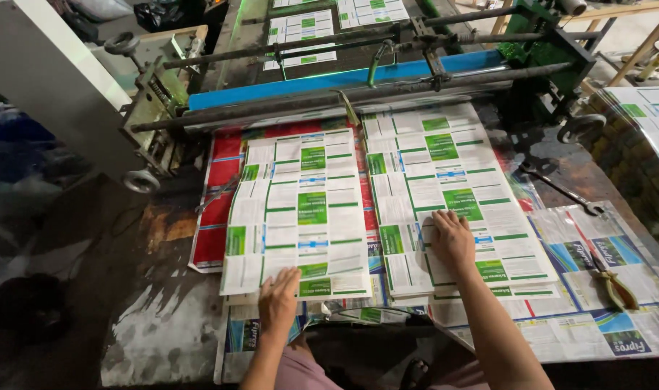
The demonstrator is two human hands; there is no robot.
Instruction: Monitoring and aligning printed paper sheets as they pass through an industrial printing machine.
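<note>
Two stacks of printed white-and-green sheets lie side by side below a cutting machine. My left hand (279, 300) rests flat on the near edge of the left stack (300, 209), fingers spread. The palm of my right hand (452, 238) presses down on the lower part of the right stack (445, 180). Neither hand grips anything. Both stacks sit on red and blue printed sheets spread over the dark table.
The machine (358, 79) with rollers, a blue bar and handwheels spans the far side, more printed sheets on its bed. A wrench (564, 191) and pliers (614, 282) lie at right. Another pile of sheets (651, 115) stands at far right. The worn table edge (156, 332) is at left.
</note>
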